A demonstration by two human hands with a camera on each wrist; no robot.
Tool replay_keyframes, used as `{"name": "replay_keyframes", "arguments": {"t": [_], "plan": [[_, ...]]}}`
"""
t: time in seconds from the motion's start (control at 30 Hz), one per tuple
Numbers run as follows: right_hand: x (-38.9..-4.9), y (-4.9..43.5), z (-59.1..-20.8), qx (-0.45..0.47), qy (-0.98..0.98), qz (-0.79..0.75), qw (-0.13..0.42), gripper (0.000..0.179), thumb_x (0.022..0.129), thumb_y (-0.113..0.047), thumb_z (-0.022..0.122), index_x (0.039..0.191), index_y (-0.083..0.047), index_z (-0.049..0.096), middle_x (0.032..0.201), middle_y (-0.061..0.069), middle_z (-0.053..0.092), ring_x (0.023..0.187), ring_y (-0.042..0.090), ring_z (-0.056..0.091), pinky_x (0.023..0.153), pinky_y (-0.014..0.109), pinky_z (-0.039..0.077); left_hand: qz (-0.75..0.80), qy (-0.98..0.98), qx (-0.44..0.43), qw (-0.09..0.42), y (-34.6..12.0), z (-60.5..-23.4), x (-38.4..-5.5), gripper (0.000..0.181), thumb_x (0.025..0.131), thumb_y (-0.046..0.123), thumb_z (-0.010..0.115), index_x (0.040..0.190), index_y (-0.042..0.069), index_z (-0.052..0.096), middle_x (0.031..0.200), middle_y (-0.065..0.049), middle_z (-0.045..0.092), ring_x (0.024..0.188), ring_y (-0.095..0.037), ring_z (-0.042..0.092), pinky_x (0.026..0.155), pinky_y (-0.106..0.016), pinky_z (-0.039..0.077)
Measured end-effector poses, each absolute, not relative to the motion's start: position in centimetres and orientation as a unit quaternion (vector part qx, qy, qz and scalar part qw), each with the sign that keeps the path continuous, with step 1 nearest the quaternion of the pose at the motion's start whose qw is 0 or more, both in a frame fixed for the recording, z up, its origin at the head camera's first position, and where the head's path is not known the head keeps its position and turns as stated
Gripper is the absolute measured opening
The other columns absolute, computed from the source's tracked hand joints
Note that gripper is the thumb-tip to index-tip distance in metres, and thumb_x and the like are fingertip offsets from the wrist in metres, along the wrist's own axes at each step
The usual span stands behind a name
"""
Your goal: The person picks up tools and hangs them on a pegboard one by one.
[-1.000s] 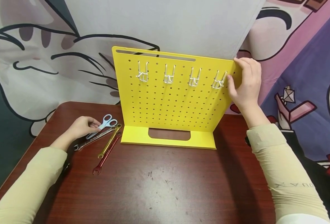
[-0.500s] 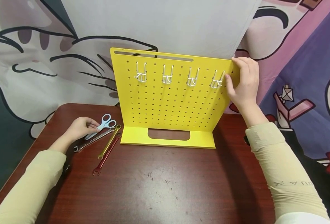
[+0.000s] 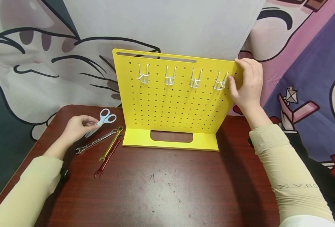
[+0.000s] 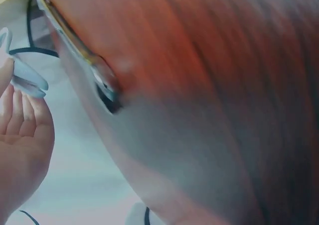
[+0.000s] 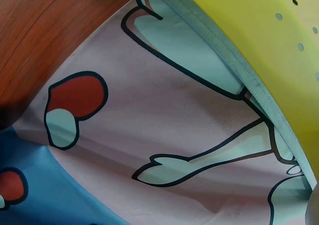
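There, left hand (image 3: 79,127) pinching light-blue scissors (image 3: 102,120) near three combination wrenches (image 3: 111,144) on the desk (image 3: 170,192); right hand (image 3: 249,82) pinching the yellow pegboard (image 3: 167,99)!

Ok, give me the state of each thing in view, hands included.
Scissors: held, handles pointing away; blade opening unclear
Left hand: pinching the scissors
Silver wrench: lying on the table
Gold wrench: lying on the table
Red wrench: lying on the table
Pegboard: upright
White hooks: mounted in a row
Right hand: gripping the pegboard's edge
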State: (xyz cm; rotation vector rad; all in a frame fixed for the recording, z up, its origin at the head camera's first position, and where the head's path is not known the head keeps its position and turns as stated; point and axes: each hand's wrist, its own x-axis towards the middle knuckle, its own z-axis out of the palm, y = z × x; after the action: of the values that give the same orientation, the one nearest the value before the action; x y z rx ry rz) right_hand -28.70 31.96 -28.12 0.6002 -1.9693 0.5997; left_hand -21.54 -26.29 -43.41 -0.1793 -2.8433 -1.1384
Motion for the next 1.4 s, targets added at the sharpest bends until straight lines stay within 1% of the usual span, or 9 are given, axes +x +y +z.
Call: {"name": "replay_keyframes", "arguments": {"t": [0.13, 0.2, 0.3, 0.4, 0.57, 0.7, 0.87, 1.1, 1.4], "plan": [[-28.7, 31.9, -28.1, 0.246, -0.807, 0.244, 0.478, 0.048, 0.095, -0.023, 0.065, 0.136, 0.002, 0.062, 0.132, 0.026, 0.062, 0.128, 0.044, 0.052, 0.119, 0.046, 0.037, -0.402, -0.912, -0.053, 0.063, -25.2, -42.6, -21.3, 0.026, 0.094, 0.011, 0.082, 0.112, -0.007, 0.077, 0.099, -0.021, 0.08, 0.074, 0.019, 0.057, 0.064, -0.008, 0.05], [-28.8, 31.9, -28.1, 0.246, -0.806, 0.246, 0.479, 0.047, 0.095, -0.023, 0.065, 0.135, 0.002, 0.063, 0.132, 0.026, 0.063, 0.128, 0.044, 0.053, 0.12, 0.046, 0.037, -0.424, -0.901, -0.051, 0.075, -24.6, -42.2, -21.3, 0.027, 0.094, 0.01, 0.082, 0.113, -0.008, 0.076, 0.09, -0.003, 0.081, 0.074, 0.019, 0.059, 0.064, -0.008, 0.051], [-28.8, 31.9, -28.1, 0.245, -0.806, 0.246, 0.479, 0.047, 0.095, -0.023, 0.065, 0.135, 0.002, 0.063, 0.132, 0.026, 0.062, 0.128, 0.044, 0.052, 0.12, 0.046, 0.037, -0.456, -0.884, -0.049, 0.091, -23.6, -41.6, -21.1, 0.028, 0.094, 0.009, 0.081, 0.115, -0.008, 0.076, 0.082, 0.027, 0.071, 0.076, 0.018, 0.061, 0.067, -0.006, 0.051], [-28.7, 31.9, -28.1, 0.244, -0.808, 0.244, 0.478, 0.048, 0.095, -0.024, 0.065, 0.136, 0.002, 0.062, 0.132, 0.026, 0.062, 0.128, 0.044, 0.052, 0.12, 0.046, 0.037, -0.492, -0.864, -0.046, 0.098, -22.4, -40.9, -20.8, 0.03, 0.095, 0.007, 0.08, 0.119, -0.01, 0.074, 0.081, 0.039, 0.063, 0.077, 0.017, 0.062, 0.07, -0.005, 0.051], [-28.7, 31.9, -28.1, 0.245, -0.809, 0.242, 0.477, 0.048, 0.096, -0.024, 0.065, 0.136, 0.001, 0.062, 0.132, 0.026, 0.062, 0.128, 0.044, 0.053, 0.119, 0.046, 0.037, -0.546, -0.83, -0.038, 0.11, -20.3, -39.5, -20.2, 0.03, 0.094, 0.005, 0.08, 0.119, -0.009, 0.072, 0.083, 0.035, 0.067, 0.081, 0.013, 0.065, 0.076, -0.004, 0.053], [-28.7, 31.9, -28.2, 0.245, -0.809, 0.241, 0.477, 0.048, 0.096, -0.024, 0.064, 0.136, 0.001, 0.062, 0.132, 0.026, 0.062, 0.128, 0.044, 0.053, 0.119, 0.046, 0.037, -0.589, -0.796, -0.048, 0.128, -18.4, -38.1, -19.7, 0.017, 0.092, 0.0, 0.08, 0.107, 0.008, 0.078, 0.084, 0.03, 0.071, 0.083, 0.009, 0.067, 0.08, -0.005, 0.054], [-28.7, 31.9, -28.1, 0.244, -0.808, 0.243, 0.478, 0.047, 0.095, -0.023, 0.064, 0.136, 0.002, 0.062, 0.132, 0.026, 0.062, 0.128, 0.044, 0.052, 0.119, 0.046, 0.037, -0.672, -0.72, -0.082, 0.153, -16.4, -36.4, -19.5, 0.036, 0.09, -0.011, 0.076, 0.096, 0.025, 0.079, 0.085, 0.019, 0.076, 0.081, 0.004, 0.071, 0.079, -0.008, 0.058], [-28.7, 31.9, -28.1, 0.242, -0.808, 0.243, 0.478, 0.047, 0.095, -0.023, 0.065, 0.136, 0.001, 0.063, 0.132, 0.026, 0.062, 0.128, 0.044, 0.052, 0.119, 0.046, 0.037, -0.738, -0.647, -0.102, 0.163, -14.1, -34.5, -19.8, 0.037, 0.091, -0.014, 0.074, 0.093, 0.022, 0.081, 0.086, 0.011, 0.079, 0.08, -0.002, 0.072, 0.076, -0.013, 0.059], [-28.5, 31.8, -28.0, 0.243, -0.811, 0.241, 0.475, 0.047, 0.096, -0.022, 0.065, 0.137, 0.001, 0.062, 0.132, 0.026, 0.062, 0.128, 0.044, 0.052, 0.119, 0.046, 0.037, -0.77, -0.609, -0.09, 0.165, -11.8, -34.1, -21.1, 0.041, 0.092, -0.015, 0.07, 0.092, 0.024, 0.08, 0.086, 0.013, 0.079, 0.083, -0.001, 0.072, 0.082, -0.015, 0.06]]}}
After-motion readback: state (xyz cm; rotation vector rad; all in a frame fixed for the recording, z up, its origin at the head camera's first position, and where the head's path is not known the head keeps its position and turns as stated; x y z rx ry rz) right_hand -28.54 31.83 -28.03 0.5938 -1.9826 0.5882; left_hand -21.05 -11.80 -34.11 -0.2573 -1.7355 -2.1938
